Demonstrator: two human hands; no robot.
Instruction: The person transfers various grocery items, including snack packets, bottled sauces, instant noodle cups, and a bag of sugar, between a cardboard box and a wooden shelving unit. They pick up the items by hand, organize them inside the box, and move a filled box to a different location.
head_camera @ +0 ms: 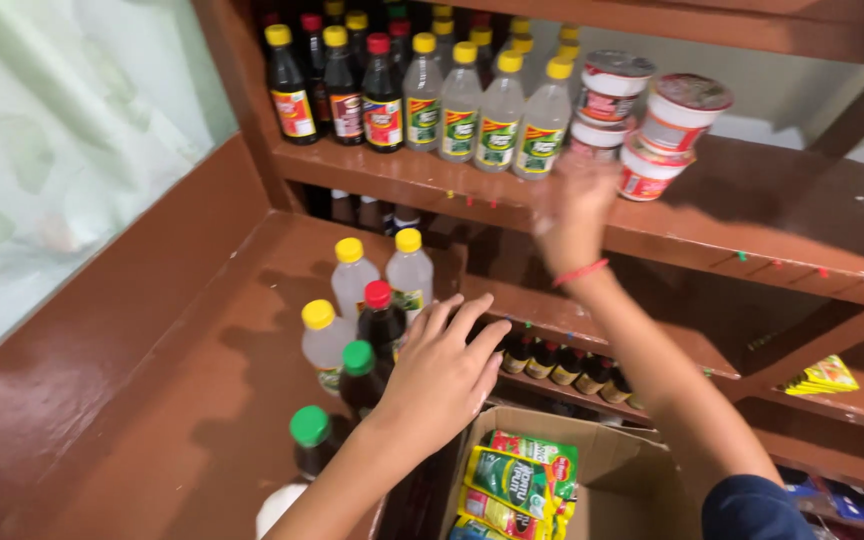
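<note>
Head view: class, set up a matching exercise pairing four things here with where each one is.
Things:
1. cups
2. sachets
3. left hand
4. right hand

Places:
A. in the cardboard box
B. stacked on the top shelf
C. raised to the top shelf's edge
D. by the bottles on the counter

Pairs: 1-B, 2-A, 3-D, 4-C

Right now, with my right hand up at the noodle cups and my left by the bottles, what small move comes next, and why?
Probably steady the stacked noodle cups first. The right hand is blurred just below them, and the two right-hand cups tilt at the shelf's front edge. The left hand rests against the loose bottles on the counter, holding nothing.
</note>
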